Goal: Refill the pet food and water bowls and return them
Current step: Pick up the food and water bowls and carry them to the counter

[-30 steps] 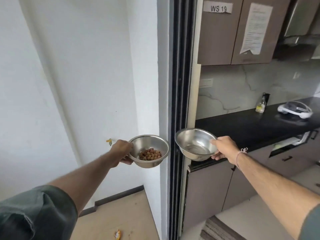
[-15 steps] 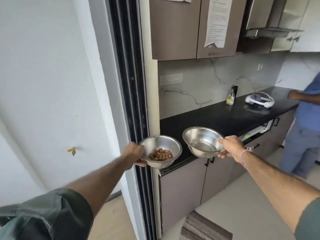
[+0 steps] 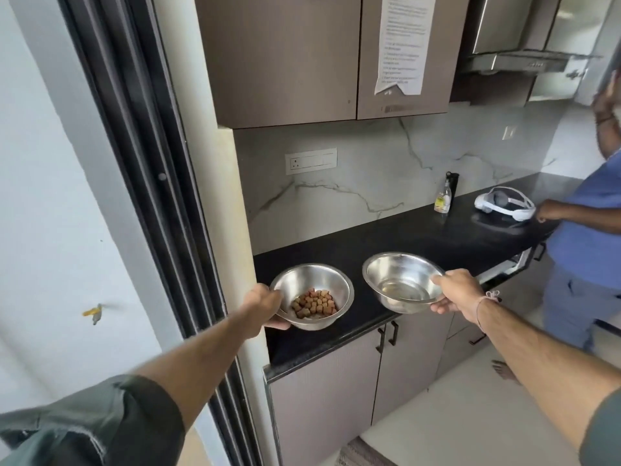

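Food bowl (image 3: 322, 280) in left hand (image 3: 265, 304)

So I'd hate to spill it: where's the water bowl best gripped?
Grip the water bowl by its flared rim, from its near right side, as the right hand does: thumb over the lip, fingers under the curved wall. It is handleless and open-topped, so hold it level.

A kitchen. A black countertop (image 3: 420, 243) runs along the wall. Above it hang brown wall cabinets (image 3: 285, 55) and a steel chimney hood (image 3: 517, 38). Behind it rises a marble-look backsplash (image 3: 369, 183) with a switch socket (image 3: 311, 161). Below it sit handled base cabinets (image 3: 322, 398), and on it stands a pump bottle (image 3: 443, 200).
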`<state>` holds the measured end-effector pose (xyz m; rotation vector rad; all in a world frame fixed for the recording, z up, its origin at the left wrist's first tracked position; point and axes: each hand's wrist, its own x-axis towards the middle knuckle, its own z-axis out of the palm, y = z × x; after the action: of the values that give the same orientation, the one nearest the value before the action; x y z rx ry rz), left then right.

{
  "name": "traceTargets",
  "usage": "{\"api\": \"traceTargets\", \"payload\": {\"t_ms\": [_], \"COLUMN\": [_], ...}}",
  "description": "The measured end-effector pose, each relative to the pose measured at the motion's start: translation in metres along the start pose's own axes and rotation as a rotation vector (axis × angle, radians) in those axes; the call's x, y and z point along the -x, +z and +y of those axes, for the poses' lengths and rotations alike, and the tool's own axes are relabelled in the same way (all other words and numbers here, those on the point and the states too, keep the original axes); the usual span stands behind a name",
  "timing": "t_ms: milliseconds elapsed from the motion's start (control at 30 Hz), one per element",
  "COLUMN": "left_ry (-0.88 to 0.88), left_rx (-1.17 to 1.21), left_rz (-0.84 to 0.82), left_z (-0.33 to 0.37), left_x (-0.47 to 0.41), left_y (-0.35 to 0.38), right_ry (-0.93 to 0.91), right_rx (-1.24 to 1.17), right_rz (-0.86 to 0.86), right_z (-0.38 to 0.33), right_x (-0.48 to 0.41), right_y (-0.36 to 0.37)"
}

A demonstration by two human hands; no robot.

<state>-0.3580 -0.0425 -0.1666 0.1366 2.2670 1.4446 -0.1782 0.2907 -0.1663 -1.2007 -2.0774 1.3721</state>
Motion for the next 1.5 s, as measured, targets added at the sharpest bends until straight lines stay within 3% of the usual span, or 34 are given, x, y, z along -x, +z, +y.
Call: {"api": "traceTargets", "payload": {"t_ms": [400,1133,1500], "left_ry": [-0.045,-0.249,-0.407], "left_rx": [-0.08,-0.053,0.086], "left_rz": [0.108,0.269,0.471], "left_z": [0.045,0.05,0.036], "left_x": [-0.08,-0.272,-0.305], "left_y": [0.056,0.132,0.195], "right_ry": [0.033,0.014,-0.044], "right_rx": [-0.004,0.052,0.185], "right_rz": [-0.028,-0.225,-0.479], "right_z": [0.001,-0.003,0.014], "right_x": [-0.107,-0.366,-0.48], "right_y": [-0.015,0.05,0.097]}}
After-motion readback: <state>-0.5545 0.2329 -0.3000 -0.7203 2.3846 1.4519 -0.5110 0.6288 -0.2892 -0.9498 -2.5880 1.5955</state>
